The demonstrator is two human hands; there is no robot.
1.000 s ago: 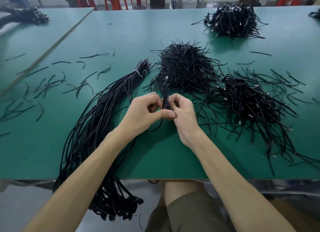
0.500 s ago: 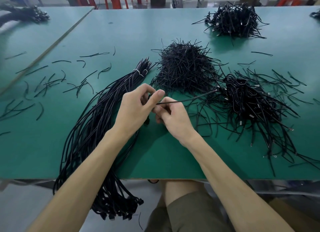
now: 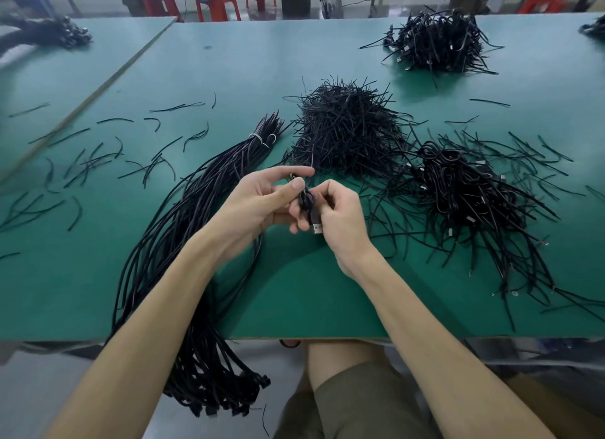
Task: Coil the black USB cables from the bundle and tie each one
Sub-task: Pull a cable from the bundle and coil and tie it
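Both hands meet over the near middle of the green table (image 3: pixel 229 62) and hold one small coiled USB cable (image 3: pixel 306 200) between them, lifted just above the surface. The left hand (image 3: pixel 258 206) pinches the coil: its thumb lies across the top of the loops, its lower fingers support them from beneath, and its index finger stretches out above without touching. The right hand (image 3: pixel 342 221) has its fingers curled in round the other side of the coil. One USB plug (image 3: pixel 316 226) with a silver tip hangs down from the coil between the two palms.

Just left of the hands lies one long bundle (image 3: pixel 183 242) of straight black cables. It is bound near its far end by one white tie (image 3: pixel 259 139), and its near end droops over the table's front edge.

Just behind the hands sits one heap of short black twist ties (image 3: pixel 347 130). More loose ties (image 3: pixel 95 158) are scattered singly over the left part of the table, too many to count.

To the right is one pile of coiled cables (image 3: pixel 465 189) with strands trailing outward. A second such pile (image 3: pixel 435 42) stands well apart, near the far edge. Another dark heap (image 3: pixel 49 32) lies on the neighbouring table at far left.

Beyond the tables stand three red stools (image 3: pixel 217 6).
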